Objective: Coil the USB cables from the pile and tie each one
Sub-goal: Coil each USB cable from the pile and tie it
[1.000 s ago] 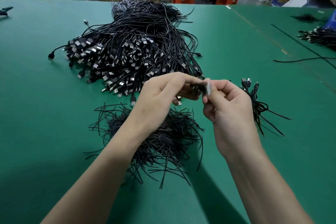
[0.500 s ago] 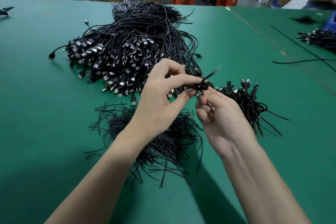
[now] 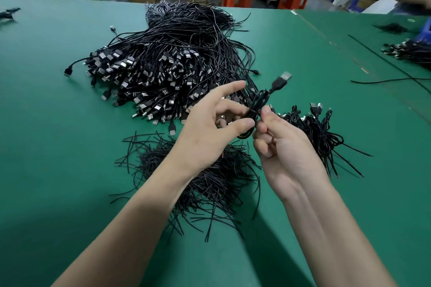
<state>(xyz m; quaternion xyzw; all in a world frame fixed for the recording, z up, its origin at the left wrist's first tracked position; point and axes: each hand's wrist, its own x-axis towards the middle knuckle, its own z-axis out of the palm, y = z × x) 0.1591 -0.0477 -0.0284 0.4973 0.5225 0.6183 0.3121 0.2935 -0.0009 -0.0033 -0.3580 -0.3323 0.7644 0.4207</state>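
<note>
Over green table (image 3: 70,170), cable (image 3: 260,100) between fingers (image 3: 268,113).

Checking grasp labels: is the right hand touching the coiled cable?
Touching. The head view shows the right hand pinching the coiled cable between thumb and fingers, below its USB plug.

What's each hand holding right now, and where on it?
Right hand pinches the coiled USB cable at its middle, plug end sticking up. Left hand is at the coil's middle too; whether it grips cannot be told.
</note>
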